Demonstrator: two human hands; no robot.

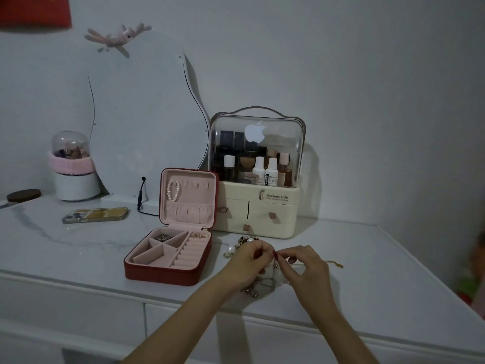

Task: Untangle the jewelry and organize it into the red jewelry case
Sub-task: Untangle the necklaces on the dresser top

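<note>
Stood open toward the middle of the white table: red jewelry case, lid upright with a pearl bracelet hung inside, a dark beaded piece and some rings in the far compartments of the tray. Lay in a tangled heap of jewelry near the front edge, just right of the case, with pearls at its far side and a gold chain trailing to the right. Pinched a thin chain above that heap, left hand and right hand alike, fingertips curled and almost touching, with a cream makeup organizer behind and a phone lying flat toward the left edge.
</note>
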